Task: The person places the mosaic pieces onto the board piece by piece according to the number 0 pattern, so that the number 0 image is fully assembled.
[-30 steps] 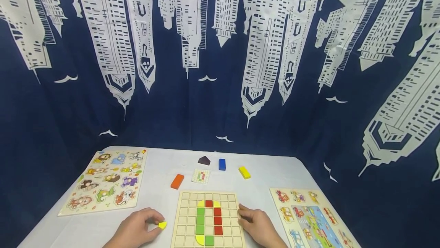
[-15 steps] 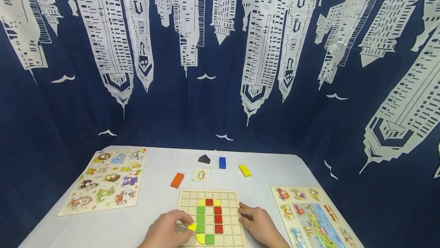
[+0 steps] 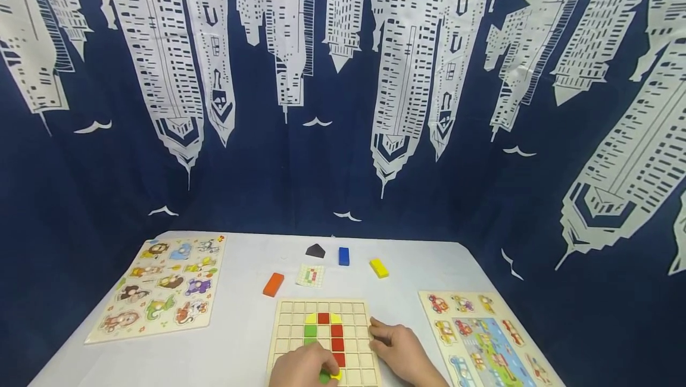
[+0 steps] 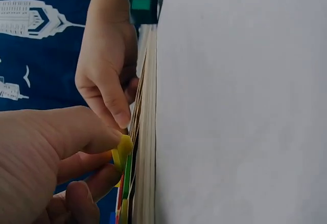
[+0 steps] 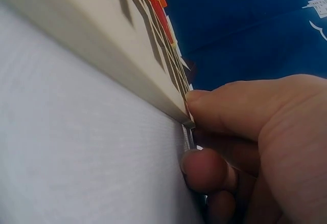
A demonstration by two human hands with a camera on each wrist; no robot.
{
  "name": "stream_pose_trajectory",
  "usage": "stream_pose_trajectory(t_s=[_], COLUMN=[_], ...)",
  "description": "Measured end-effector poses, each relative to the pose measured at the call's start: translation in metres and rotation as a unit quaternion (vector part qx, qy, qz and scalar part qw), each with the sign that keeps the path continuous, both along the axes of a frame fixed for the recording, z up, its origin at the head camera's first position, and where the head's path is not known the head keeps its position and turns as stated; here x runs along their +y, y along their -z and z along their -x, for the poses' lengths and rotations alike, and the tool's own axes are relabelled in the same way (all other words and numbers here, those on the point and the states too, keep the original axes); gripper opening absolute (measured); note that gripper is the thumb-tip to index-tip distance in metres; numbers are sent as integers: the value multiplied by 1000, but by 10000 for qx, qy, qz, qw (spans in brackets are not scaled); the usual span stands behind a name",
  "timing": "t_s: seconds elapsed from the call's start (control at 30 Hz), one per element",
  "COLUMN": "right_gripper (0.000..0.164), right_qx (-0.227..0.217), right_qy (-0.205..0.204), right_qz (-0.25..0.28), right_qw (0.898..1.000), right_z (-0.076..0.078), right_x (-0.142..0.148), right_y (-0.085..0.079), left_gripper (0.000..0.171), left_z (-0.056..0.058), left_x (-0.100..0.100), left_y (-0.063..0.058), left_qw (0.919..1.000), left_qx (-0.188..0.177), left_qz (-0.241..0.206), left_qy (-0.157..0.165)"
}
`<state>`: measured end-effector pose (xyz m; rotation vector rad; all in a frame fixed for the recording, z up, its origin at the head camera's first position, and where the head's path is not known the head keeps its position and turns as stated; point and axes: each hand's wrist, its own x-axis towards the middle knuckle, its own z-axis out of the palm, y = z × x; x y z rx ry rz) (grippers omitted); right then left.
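Observation:
My left hand [image 3: 301, 367] is over the lower middle of a wooden grid board [image 3: 354, 319]. Between thumb and fingertips it pinches a small yellow tile [image 4: 122, 151] with a curved edge, held close to the board's surface. In the head view the hand covers part of the pattern of tiles. Red tiles [image 3: 337, 345], green tiles [image 3: 310, 331] and yellow rounded corner tiles [image 3: 335, 318] sit in the grid's squares. On the right, my right hand [image 3: 401, 352] grips the board's side edge, its thumb [image 5: 219, 106] at the rim and its fingers curled beside it.
Behind the board lie a small pattern card [image 3: 310, 275], an orange block [image 3: 273, 284], a dark five-sided piece [image 3: 315, 250], a blue block [image 3: 343, 256] and a yellow block [image 3: 379, 268]. An animal puzzle [image 3: 161, 286] lies left, a vehicle puzzle [image 3: 482, 339] right.
My left hand has moved right with the yellow tile, from the table beside the board to over its lower middle squares. The right hand has stayed at the board's edge.

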<state>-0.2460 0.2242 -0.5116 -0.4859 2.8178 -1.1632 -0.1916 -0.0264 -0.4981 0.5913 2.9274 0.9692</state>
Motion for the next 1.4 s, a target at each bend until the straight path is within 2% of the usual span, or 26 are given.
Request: stream_pose_trajectory(t_s=[0.13,0.27,0.53,0.67,0.83,1.0,1.13,1.4], right_gripper=[36,36,36,36,35,36,36,34], right_qx=[19,64,-18,53,8,-56,-13,208], right_qy=[23,-22,28,18,-5,-3,29,0], right_qz=[-36,-21,-11,-19,70,66,51,-15], right_qw=[10000,10000,10000,10000,10000,10000,10000,9998], right_z=[0,0,1,1,0,0,0,-1], right_x=[0,0,0,1,0,-1,-1,0], right_y=[-1,-2,-2,-2,-1,-1,-1,-2], left_gripper=[13,11,7,2,5,5,5,6], left_z=[1,1,2,3,1,1,3,4], left_x=[3,5,5,5,0,-3,-4,-2], left_y=[5,5,8,9,11,15,17,19], left_qw=[9993,9992,9987,9982,9952,9938,9943,9945], left_qx=[231,170,112,287,607,574,394,206], left_qz=[176,212,-465,-425,-477,-581,-696,-970], left_qy=[217,278,182,298,598,753,710,325])
